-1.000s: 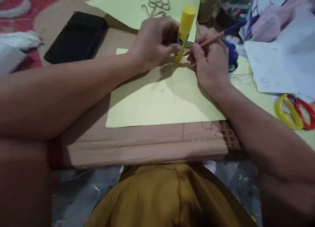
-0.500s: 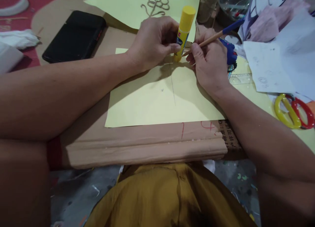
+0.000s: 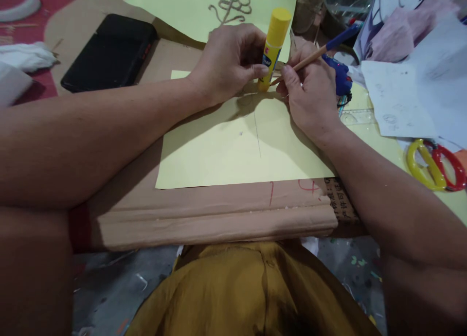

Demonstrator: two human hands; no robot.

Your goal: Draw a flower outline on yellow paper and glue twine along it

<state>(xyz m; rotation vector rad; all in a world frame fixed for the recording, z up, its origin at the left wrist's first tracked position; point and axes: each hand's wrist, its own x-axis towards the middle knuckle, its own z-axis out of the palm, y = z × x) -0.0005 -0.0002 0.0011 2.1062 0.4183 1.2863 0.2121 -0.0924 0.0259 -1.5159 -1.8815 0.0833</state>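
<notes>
My left hand (image 3: pixel 235 59) grips a yellow glue stick (image 3: pixel 274 44), which stands nearly upright with its lower end on a sheet of pale yellow paper (image 3: pixel 207 151). Pinched in my right hand (image 3: pixel 312 90) is a pencil (image 3: pixel 310 58) with a blue end. Its tip is at the paper, right beside the base of the glue stick. A thin straight line runs down the sheet below the glue stick, and faint curved marks show partly in shadow near it. Behind my hands lies another yellow sheet (image 3: pixel 175 10) with a flower outline in brown.
Cardboard (image 3: pixel 219 224) lies under the paper. A black phone-like case (image 3: pixel 109 51) and white tape roll (image 3: pixel 18 5) are at left. Scissors with yellow and red handles (image 3: pixel 436 166), white paper (image 3: pixel 401 100), a clear ruler (image 3: pixel 359 116) and a blue object (image 3: pixel 341 78) sit at right.
The pencil's blue end has swung slightly left and its tip has shifted a little along the base of the glue stick. My left hand and the glue stick stay almost still.
</notes>
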